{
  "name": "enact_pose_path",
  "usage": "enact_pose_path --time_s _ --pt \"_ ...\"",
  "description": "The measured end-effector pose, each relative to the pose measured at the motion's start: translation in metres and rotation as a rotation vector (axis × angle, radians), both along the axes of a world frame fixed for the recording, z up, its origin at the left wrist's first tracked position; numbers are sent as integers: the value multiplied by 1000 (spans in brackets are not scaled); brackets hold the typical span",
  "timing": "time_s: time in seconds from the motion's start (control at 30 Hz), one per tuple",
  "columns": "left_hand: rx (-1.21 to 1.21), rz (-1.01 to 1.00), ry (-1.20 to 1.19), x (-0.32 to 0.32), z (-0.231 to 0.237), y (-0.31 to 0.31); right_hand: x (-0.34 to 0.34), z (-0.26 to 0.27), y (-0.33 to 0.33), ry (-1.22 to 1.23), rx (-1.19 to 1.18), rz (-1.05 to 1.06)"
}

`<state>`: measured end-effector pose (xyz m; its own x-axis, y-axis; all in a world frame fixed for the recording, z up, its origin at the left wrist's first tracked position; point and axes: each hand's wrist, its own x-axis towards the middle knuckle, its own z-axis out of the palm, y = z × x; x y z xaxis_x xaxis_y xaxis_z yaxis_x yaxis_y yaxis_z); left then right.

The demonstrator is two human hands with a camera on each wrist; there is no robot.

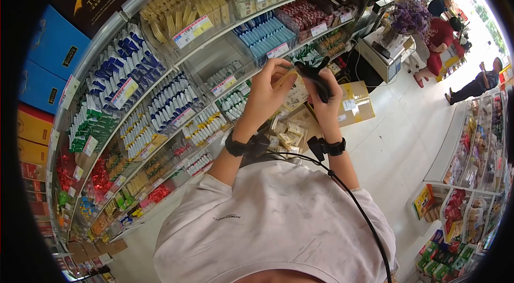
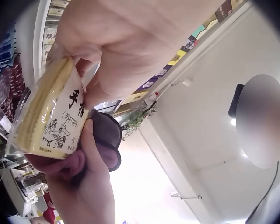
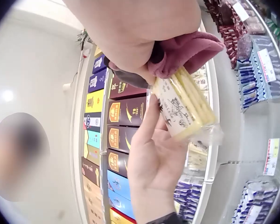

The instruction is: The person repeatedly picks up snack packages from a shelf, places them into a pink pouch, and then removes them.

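Observation:
A clear-wrapped packet of soda crackers is between my hands, raised in front of the shelf. My left hand pinches it by one edge, its thumb and fingertips on the wrapper. Opposite, my right hand grips a folded cloth, dark on one side and maroon on the other. The maroon side lies against the packet's end in the right wrist view. In the left wrist view the right thumb lies along the printed face, with the cloth's dark part behind it.
Below my hands an open cardboard box holds similar packets; a taped carton stands beside it. Shelf bins of wrapped snacks curve along the left. A counter with flowers stands ahead, people beyond, another shelf right.

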<state>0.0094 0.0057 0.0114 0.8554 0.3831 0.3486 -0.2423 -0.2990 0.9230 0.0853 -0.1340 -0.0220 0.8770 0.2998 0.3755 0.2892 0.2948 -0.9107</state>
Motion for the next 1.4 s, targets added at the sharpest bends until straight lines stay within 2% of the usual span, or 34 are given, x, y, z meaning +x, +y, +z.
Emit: enact_pose_path --time_s 0.03,0.13,0.23,0.3,0.4,0.47,0.5,0.6,0.63,0.73,0.83,0.87,0.93,1.07,1.13,1.3,1.4 --pt "-15 7 -15 1 -2 -2 -1 2 -1 -7 -14 -24" --pt "-58 55 -56 4 -11 -2 8 2 -9 209 -104 119" --pt "-176 126 -168 8 -8 -4 9 -3 -3 186 60 162" --pt "-243 176 -231 6 -5 -6 5 -5 -3 208 27 211" --pt "-85 231 -272 14 -12 -5 -4 -7 0 207 41 278" --pt "314 382 -290 11 -6 -8 -5 -5 0 249 53 347" --pt "514 454 -298 10 -3 -9 -4 -7 7 226 96 274" --pt "357 273 -252 7 -5 -16 0 2 6 246 98 112" --pt "253 144 -207 3 0 -24 2 1 3 262 105 145" --pt "342 149 -250 5 -4 -36 -1 -6 3 92 64 144" --pt "39 94 -273 6 -6 -35 -4 -9 2 151 90 242" --pt "-62 76 -286 5 -5 -34 -7 -7 3 104 63 240" --pt "-65 97 -265 4 -4 -34 -15 6 6 8 9 243" --pt "-139 89 -191 2 -7 -26 -6 8 8 23 -57 337" --pt "-141 81 -176 0 -8 -22 -6 14 12 -8 -80 285" --pt "-104 -2 -116 -8 -20 -4 8 18 15 121 -160 330" --pt "-244 -15 -9 -16 -11 9 19 19 11 165 -207 366"
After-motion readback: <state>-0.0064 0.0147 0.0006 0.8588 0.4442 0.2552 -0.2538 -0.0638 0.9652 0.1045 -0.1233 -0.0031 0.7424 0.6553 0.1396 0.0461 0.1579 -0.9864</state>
